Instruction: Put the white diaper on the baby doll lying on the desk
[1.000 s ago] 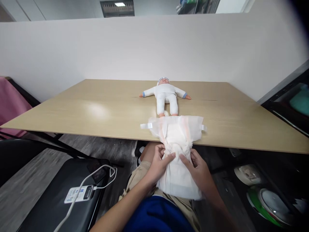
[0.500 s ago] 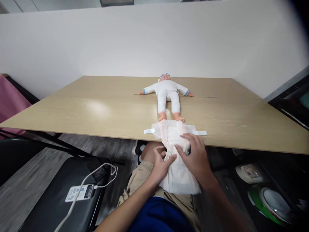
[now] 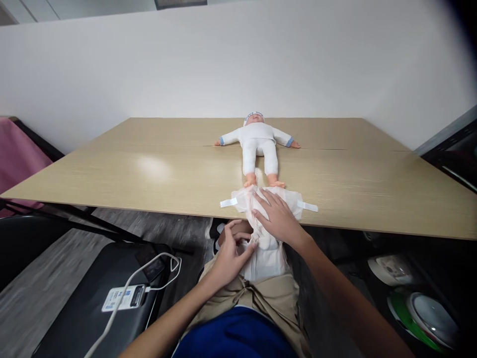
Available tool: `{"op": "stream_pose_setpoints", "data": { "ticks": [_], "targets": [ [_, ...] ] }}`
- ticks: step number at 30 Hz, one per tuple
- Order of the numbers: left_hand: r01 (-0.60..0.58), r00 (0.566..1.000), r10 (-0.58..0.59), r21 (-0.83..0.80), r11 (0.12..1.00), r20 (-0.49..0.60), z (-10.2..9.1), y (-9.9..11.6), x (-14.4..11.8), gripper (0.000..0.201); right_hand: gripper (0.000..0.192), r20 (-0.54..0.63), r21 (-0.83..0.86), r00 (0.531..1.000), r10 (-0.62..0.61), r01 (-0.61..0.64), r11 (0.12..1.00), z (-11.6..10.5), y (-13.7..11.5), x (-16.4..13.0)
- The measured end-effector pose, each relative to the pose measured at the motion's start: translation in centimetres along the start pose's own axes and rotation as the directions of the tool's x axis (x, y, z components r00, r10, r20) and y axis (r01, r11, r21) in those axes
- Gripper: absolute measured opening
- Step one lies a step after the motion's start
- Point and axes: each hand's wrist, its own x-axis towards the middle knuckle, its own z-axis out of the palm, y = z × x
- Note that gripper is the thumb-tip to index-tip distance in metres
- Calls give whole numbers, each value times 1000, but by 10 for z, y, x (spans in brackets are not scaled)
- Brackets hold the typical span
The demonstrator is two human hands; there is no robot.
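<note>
A white diaper (image 3: pixel 266 256) lies unfolded, its far end on the table's front edge and its near end hanging over my lap. Its two side tabs are spread out left and right on the table. My right hand (image 3: pixel 275 211) rests flat on the upper part, fingers spread. At the left edge, my left hand (image 3: pixel 233 251) pinches the ruffled side between thumb and fingers. Just beyond the diaper, a baby doll (image 3: pixel 259 141) in white clothes and a cap lies on its back, arms out, feet close to the diaper's far edge.
The wooden table (image 3: pixel 167 169) reaches back to a white wall. At lower left, a black chair (image 3: pixel 82 308) carries a power bank (image 3: pixel 124 297) with a white cable. Below the table on the right are a green-rimmed round item (image 3: pixel 421 318) and dark shelving. Pink cloth (image 3: pixel 22 154) hangs far left.
My right hand has slid up and left, from the diaper's right edge onto its upper middle. My left hand has shifted slightly left and down along the edge. The doll stays put.
</note>
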Motion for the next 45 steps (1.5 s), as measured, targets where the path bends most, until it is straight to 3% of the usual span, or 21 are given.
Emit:
{"op": "stream_pose_setpoints", "data": {
  "ticks": [3, 6, 11, 17, 20, 22, 27, 31, 35, 38, 43, 45],
  "targets": [
    [-129, 992, 128, 159, 979, 17, -21, 3, 7, 40, 63, -6, -9, 1000, 5, -5, 1000, -1, 0, -1],
    [-289, 953, 302, 335, 897, 13, -42, 9, 28, 17, 63, -3, -8, 1000, 9, -9, 1000, -2, -2, -1],
    [-439, 853, 517, 627, 644, 66, -80, 25, 87, 15, 62, -14, 5, 1000, 9, -9, 1000, -2, -2, -1],
    [-523, 798, 536, 758, 389, 275, -107, 38, 178, 34, 62, -18, -2, 1000, 19, -19, 1000, -1, -1, -1],
    [-575, 780, 486, 760, 304, 395, -106, 42, 219, 55, 62, -16, -4, 1000, 25, -25, 1000, -1, -2, -2],
    [-640, 741, 453, 726, 253, 495, -101, 48, 242, 69, 62, -18, -3, 1000, 22, -23, 1000, -1, -2, -2],
    [-814, 570, 392, 561, 150, 722, -80, 68, 283, 102, 61, -32, 13, 999, 29, -28, 1000, 1, -3, -3],
    [-893, 449, 249, 431, 128, 858, -60, 78, 302, 112, 60, -31, 25, 999, 35, -34, 999, 0, -5, -3],
    [-933, 358, 173, 345, 101, 917, -49, 79, 310, 110, 60, -11, 39, 1000, 28, -28, 999, -4, -8, -2],
    [-946, 321, 176, 322, 27, 930, -45, 80, 312, 100, 59, -1, 63, 1000, 27, -27, 998, -5, -8, -2],
    [-934, 299, 279, 340, -112, 913, -35, 79, 314, 46, 62, 45, 110, 998, 39, -44, 993, -7, -8, 0],
    [-934, 280, 312, 333, -130, 908, -31, 79, 317, 36, 64, 67, 133, 996, 52, -61, 989, -8, -7, 1]
  ]
}}
